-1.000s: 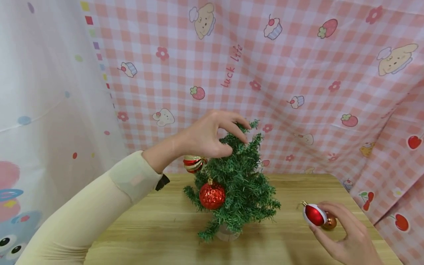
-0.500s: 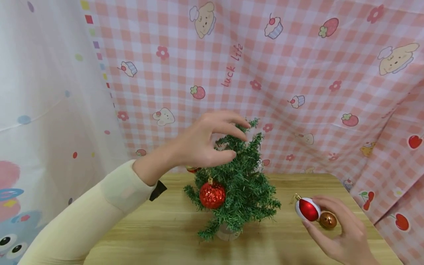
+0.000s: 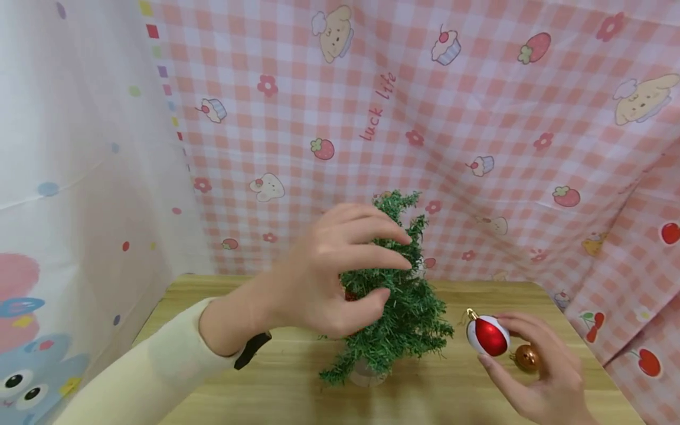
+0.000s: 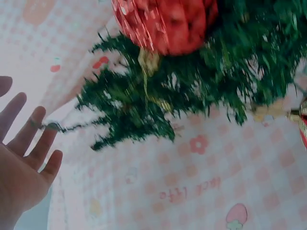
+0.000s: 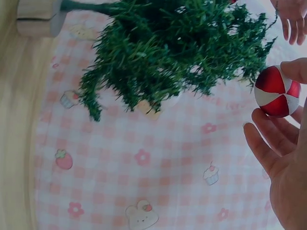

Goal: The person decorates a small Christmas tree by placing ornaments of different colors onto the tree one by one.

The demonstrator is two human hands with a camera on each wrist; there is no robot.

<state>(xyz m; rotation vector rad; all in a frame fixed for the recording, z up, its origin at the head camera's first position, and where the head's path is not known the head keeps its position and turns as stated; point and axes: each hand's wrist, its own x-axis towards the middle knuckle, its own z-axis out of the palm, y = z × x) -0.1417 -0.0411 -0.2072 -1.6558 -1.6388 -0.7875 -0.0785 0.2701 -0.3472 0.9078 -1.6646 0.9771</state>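
Observation:
A small green artificial Christmas tree [image 3: 409,319] stands upright on the table. My left hand [image 3: 334,265] is in front of its left side, fingers spread and loosely bent, holding nothing. Behind that hand a textured red bauble is almost hidden in the head view; the left wrist view shows this red bauble [image 4: 168,24] hanging from a branch by a gold cord. Part of a striped bauble [image 4: 303,117] shows at that view's right edge. To the right of the tree, my right hand [image 3: 547,372] pinches a red and white bauble [image 3: 489,336] with a gold cap between thumb and fingers.
A shiny copper-brown bauble [image 3: 527,358] lies on the wooden table [image 3: 255,389], just beside the right hand. Behind the table hangs a pink checked cloth [image 3: 297,118], with a paler curtain [image 3: 95,177] at the left. The tree's round base [image 3: 368,375] rests on the tabletop.
My left hand has come down from the treetop to mid-tree, now covering the red bauble in the head view. The right hand has shifted slightly left with its bauble, uncovering the copper-brown one.

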